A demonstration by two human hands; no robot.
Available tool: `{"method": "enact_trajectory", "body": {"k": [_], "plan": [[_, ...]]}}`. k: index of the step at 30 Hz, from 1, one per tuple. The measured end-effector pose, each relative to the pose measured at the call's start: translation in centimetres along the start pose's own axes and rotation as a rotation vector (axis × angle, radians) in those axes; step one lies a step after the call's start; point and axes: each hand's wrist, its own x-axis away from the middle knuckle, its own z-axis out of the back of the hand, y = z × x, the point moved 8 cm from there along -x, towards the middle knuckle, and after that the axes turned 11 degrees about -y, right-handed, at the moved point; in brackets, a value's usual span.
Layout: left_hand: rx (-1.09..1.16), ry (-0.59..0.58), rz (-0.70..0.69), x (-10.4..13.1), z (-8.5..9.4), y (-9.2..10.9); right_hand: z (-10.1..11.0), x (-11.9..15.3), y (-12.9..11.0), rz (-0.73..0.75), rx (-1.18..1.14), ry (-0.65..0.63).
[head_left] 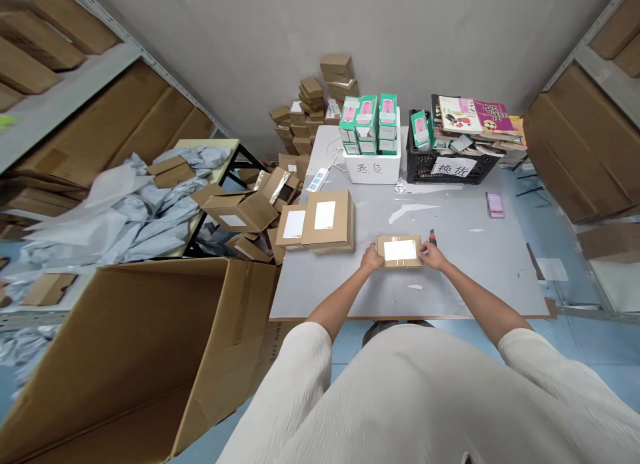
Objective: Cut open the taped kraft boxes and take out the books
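Note:
A small brown cardboard box (381, 259) with a white label on top lies flat on the grey table in front of me. My left hand (371, 257) grips its left end. At the opposite end, the fingers of my right hand (433, 257) touch the box's right edge. The same hand is closed around a box cutter (433, 237), dark with a bit of red, which points away from me. Clear strips of tape appear to run across the middle of the box, partly under the label.
Two labelled cartons (330, 234) stand left on the table (450, 284). Behind are a white bin (373, 169) of green-pink boxes, a black crate (420, 171) of books and a power strip (319, 179). A large open carton (240, 304) stands at the left; a pink-screened phone-like item (495, 205) lies right.

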Motion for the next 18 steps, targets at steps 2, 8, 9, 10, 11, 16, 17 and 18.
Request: {"method": "enact_trajectory", "body": {"k": [2,8,9,10,11,16,17,18], "plan": [[-0.013,0.02,0.028,-0.4,0.4,0.3,0.4,-0.5,0.1,-0.03,0.004,0.028],[0.117,0.046,-0.091,-1.9,1.3,3.2,0.3,-2.6,-0.1,-0.088,-0.204,0.071],[0.139,0.033,-0.09,-2.1,1.2,3.4,0.1,-2.8,0.0,-0.093,-0.245,0.063],[0.153,0.026,-0.091,-2.2,1.2,3.6,-0.1,-3.0,0.0,-0.093,-0.279,0.06],[0.159,0.03,-0.097,-2.2,1.3,3.8,-0.1,-3.0,-0.1,-0.088,-0.304,0.065],[0.173,0.135,-0.181,-1.6,2.9,5.2,1.3,-2.7,-1.0,0.009,-0.377,0.164],[0.179,0.156,-0.196,-1.4,3.2,5.5,1.6,-2.6,-1.3,0.032,-0.386,0.18],[0.186,0.173,-0.211,-1.2,3.5,5.7,1.9,-2.4,-1.6,0.052,-0.392,0.193]]}}
